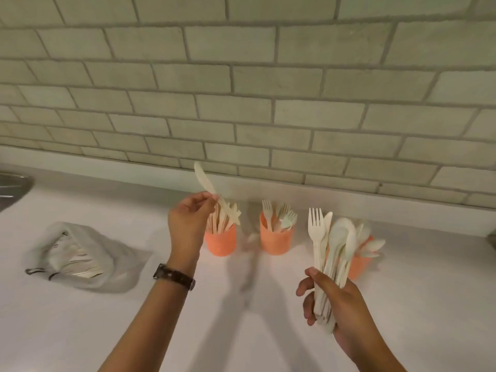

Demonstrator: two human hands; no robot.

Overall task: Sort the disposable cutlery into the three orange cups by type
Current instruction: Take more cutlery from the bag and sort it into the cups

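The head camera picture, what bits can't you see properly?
- Right orange cup: mostly hidden behind the cutlery bundle in the right hand.
- Left orange cup: its left side is covered by the left hand, which holds a knife.
- Bag: contents blurred, type unclear.
- Metal object: cut off by the left edge.
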